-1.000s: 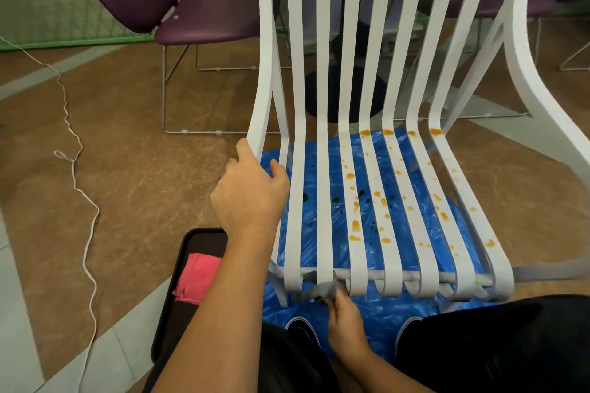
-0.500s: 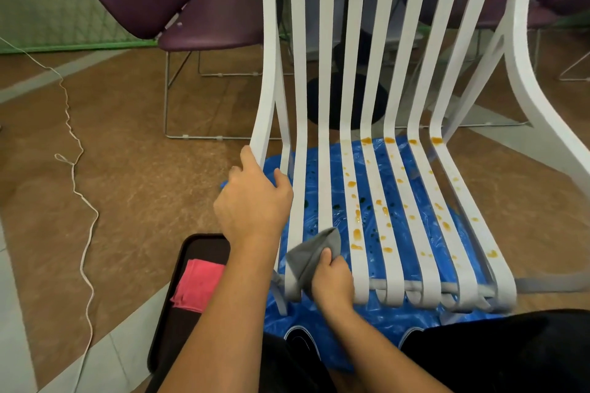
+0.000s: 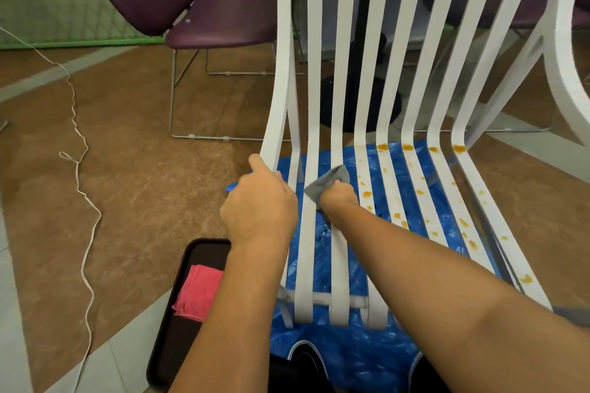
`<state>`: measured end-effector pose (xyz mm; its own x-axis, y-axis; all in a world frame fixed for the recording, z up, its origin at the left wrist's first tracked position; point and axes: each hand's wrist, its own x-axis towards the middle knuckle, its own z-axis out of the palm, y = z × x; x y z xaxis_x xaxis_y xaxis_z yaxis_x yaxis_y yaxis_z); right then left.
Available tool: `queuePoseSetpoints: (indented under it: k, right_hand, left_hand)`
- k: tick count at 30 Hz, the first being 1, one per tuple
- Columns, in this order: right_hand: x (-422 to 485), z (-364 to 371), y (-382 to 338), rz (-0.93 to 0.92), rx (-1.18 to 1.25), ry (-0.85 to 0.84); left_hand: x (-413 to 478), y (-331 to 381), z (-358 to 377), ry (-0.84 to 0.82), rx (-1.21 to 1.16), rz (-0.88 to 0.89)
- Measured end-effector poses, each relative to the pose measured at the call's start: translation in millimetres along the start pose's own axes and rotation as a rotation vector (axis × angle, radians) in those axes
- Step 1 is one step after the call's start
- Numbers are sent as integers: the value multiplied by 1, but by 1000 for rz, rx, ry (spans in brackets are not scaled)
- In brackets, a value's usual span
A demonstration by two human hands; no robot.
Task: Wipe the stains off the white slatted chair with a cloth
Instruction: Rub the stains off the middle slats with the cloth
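The white slatted chair [image 3: 314, 73] is seen from its front edge, with the seat slats running away toward the upright back. A grey cloth [image 3: 325, 183] is pressed against the chair's third seat slat from the left, a little in front of the bend where seat turns into back. The cloth is bunched in the right hand [image 3: 338, 196], whose fingers are curled around it. The chair's outermost left slat is gripped by the left hand [image 3: 260, 207] at about the same depth, with the thumb laid along the slat's outer edge. Orange stains [image 3: 366, 194] are scattered over the chair's right-hand slats, from the bend to the front edge; the slats on the left look clean.

A crumpled blue plastic sheet [image 3: 351, 357] is spread beneath the chair and shows through the gaps. A dark shoe [image 3: 306, 354] is seen on the sheet at the chair's front. A black tray [image 3: 178, 338] lies on the floor by the chair's front left corner, and a folded pink cloth [image 3: 196, 292] rests in it. Behind the chair on the left a purple chair [image 3: 223, 16] stands. A white cord [image 3: 84, 195] trails across the brown floor well to the chair's left.
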<state>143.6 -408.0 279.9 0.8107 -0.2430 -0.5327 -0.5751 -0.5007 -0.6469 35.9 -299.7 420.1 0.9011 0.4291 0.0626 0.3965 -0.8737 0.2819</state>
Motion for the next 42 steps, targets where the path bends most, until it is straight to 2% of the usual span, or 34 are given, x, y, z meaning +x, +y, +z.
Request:
queuePoseSetpoints:
  k: [2,5,12,18,24,32,35,42]
  right_hand:
    - [4,-1,-11,-19,34,-11]
    - [18,3,-16,36,27,59]
    - [34,21,-6,-44,-207,232]
    - [12,22,9,-68,-351,172]
    - [-60,20,55,-105,-390,87]
    - [-153,39,127,-176,-429,160]
    - [-159,47,137,-191,-444,206]
    - [-131,33,106,-170,-460,149]
  left_hand:
    - [12,2,-1,-44,7,-21]
    - [29,9,3,-82,17,-45]
    - [41,16,8,-58,28,-59]
    - [37,17,9,-27,35,-56]
    - [35,21,4,-38,48,-67]
    - [31,21,5,-35,35,-66]
    - [31,20,6,-24,34,-53]
    - [31,19,6,-21,28,-42]
